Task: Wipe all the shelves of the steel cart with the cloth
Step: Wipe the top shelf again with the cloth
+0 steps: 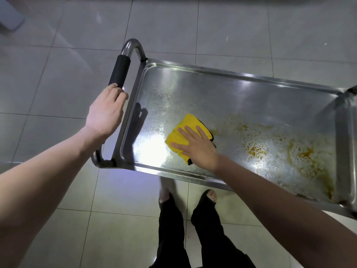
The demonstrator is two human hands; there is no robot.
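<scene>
The steel cart's top shelf (222, 89) fills the middle and right of the head view. Its left half looks shiny; orange-brown stains (301, 153) smear the right half. A folded yellow cloth (182, 132) with a dark edge lies flat on the shelf near its middle. My right hand (197, 146) presses down on the cloth with its fingers spread flat. My left hand (106, 111) is wrapped around the cart's handle (119, 71), just below its black foam grip. The lower shelves are hidden under the top one.
Pale floor tiles (58, 74) surround the cart. My legs in black trousers and my feet in open sandals (209, 198) stand right at the cart's near edge. A white object (9, 14) sits on the floor at the far left.
</scene>
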